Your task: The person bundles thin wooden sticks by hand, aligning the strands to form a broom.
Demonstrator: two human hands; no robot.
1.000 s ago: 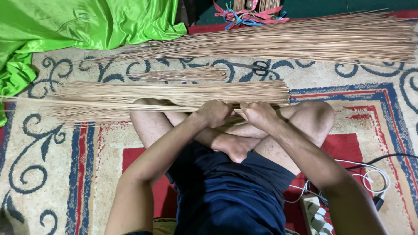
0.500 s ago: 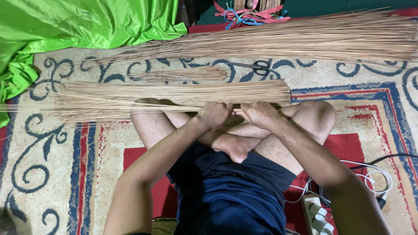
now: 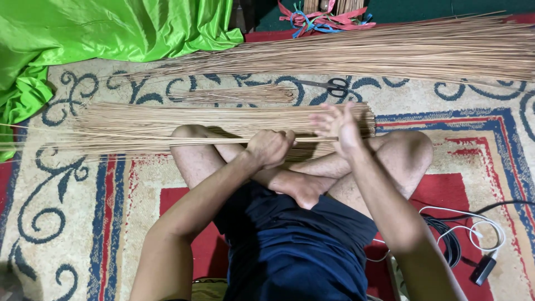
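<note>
Tan, thin sticks lie in a flat bundle (image 3: 167, 125) across the person's crossed shins, tips fanning toward nine o'clock, so the legs prop it within easy reach. At the bundle's near edge, the left hand (image 3: 271, 147) has its fingers clamped around a few sticks, pinning them steady. At three o'clock of it, the right hand (image 3: 338, 129) is lifted just above the butt ends, fingers spread apart and blurred, holding nothing. Scissors (image 3: 329, 86) rest on the patterned rug (image 3: 72, 223) at twelve o'clock, below a larger pile of sticks (image 3: 390, 50).
</note>
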